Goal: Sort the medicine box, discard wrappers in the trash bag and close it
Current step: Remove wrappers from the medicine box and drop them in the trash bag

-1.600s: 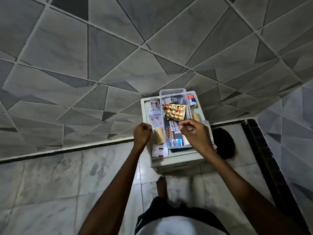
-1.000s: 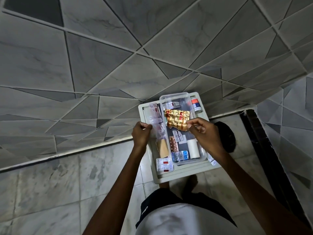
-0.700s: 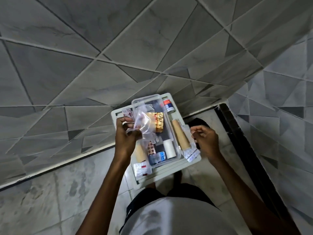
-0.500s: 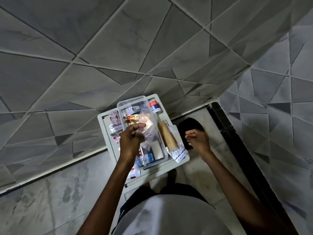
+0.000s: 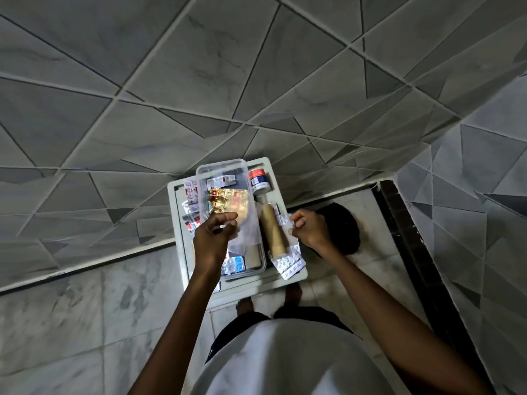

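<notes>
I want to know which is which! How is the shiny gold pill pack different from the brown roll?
The gold pill pack is flat, crinkly and shiny; the brown roll is a round, dull tube. The pack lies in the clear inner tray, partly behind a see-through bag that the left hand is pinching; the roll lies outside that tray, next to the right hand. Both rest in the white medicine box.

you're facing a grey marble-look tiled wall [image 5: 199,81] cut by pale diagonal grout lines; below it lies the glossy pale marble floor [image 5: 85,309], with a dark threshold strip [image 5: 413,252] at the floor's right.
</notes>
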Demonstrator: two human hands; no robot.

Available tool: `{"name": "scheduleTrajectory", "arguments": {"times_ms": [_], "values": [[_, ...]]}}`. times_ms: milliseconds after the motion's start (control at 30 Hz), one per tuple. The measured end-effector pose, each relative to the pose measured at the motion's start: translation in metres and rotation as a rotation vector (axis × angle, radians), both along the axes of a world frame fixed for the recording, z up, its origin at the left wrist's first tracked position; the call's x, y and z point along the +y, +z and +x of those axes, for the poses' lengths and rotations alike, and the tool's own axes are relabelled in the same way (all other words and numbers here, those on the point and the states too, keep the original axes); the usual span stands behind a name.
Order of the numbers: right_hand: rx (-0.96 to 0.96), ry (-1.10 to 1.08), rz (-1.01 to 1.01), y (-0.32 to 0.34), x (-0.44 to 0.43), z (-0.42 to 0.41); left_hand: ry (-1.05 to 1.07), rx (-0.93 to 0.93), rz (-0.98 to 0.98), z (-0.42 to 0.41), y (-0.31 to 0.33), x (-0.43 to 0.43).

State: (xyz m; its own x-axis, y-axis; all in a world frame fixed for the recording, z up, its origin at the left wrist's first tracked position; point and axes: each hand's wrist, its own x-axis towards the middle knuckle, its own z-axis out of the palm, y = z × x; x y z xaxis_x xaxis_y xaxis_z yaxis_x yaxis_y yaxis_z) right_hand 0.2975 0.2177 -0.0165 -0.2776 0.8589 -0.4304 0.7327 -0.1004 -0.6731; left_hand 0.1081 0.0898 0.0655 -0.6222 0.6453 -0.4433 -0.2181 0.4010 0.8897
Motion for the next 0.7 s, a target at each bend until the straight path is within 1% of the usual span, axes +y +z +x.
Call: {"name": "scheduleTrajectory", "arguments": {"times_ms": [133, 400, 567, 700], "values": [[-0.029, 0.100, 0.002, 0.000, 0.003, 0.002, 0.058, 0.002, 0.004, 0.011, 0.000, -0.005], [0.008, 0.062, -0.119, -0.002, 0.009, 0.008, 0.133, 0.014, 0.021, 0.026, -0.003, -0.009], [0.050, 0.023, -0.215, 0.013, 0.014, 0.028, 0.081, 0.006, 0.019, 0.032, 0.000, -0.007], [0.141, -0.082, -0.228, 0.025, 0.015, 0.051, -0.009, -0.002, 0.027, 0.034, -0.001, 0.004]]}}
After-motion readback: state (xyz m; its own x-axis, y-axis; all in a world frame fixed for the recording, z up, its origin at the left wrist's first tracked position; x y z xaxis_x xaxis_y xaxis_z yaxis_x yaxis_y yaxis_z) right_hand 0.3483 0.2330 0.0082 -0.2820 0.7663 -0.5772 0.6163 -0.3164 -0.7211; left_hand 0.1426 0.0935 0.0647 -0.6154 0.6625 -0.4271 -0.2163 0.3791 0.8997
